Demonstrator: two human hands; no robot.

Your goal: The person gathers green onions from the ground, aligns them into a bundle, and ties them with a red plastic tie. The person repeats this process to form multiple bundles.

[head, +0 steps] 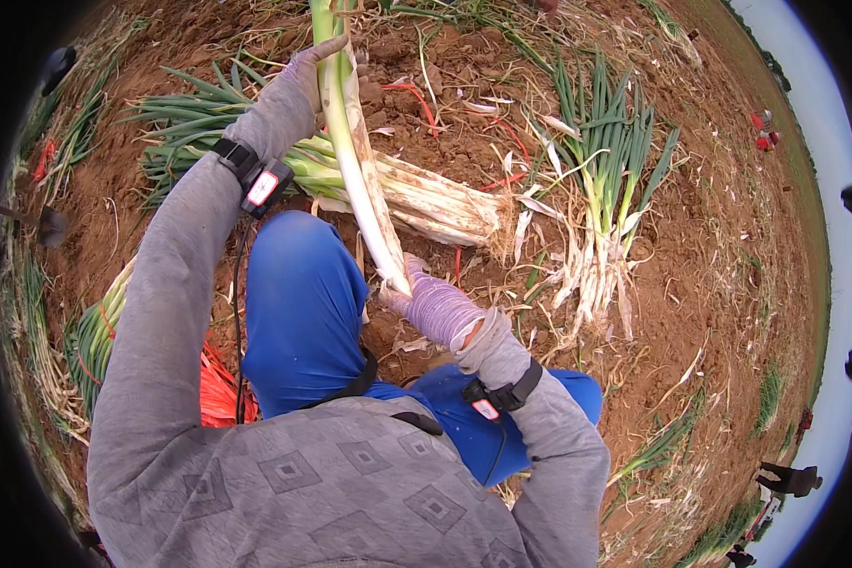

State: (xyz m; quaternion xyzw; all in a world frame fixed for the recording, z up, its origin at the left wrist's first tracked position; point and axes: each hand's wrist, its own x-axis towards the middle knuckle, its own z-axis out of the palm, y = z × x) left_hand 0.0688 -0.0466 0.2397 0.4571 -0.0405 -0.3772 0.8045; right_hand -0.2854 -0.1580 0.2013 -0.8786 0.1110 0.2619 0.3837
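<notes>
A long green onion stalk (355, 167) slants in front of me, white below and green toward the top. My left hand (307, 74), in a soiled glove, grips its green upper part. The gloved fingers of my right hand (429, 302) close around its root end. Along one side of the stalk runs a brown, dirty outer leaf (370, 174). Behind it, a pile of green onions (440, 199) lies on the soil, with roots to the right and leaves to the left. The upper tip of the held stalk is cut off by the picture's top edge.
A loose bunch of thinner onions (603, 192) lies at the right. Red plastic twine (224, 390) is heaped beside my left thigh. A tied bundle (99, 334) rests at the left, near a metal tool blade (52, 227). A person (789, 479) stands far right.
</notes>
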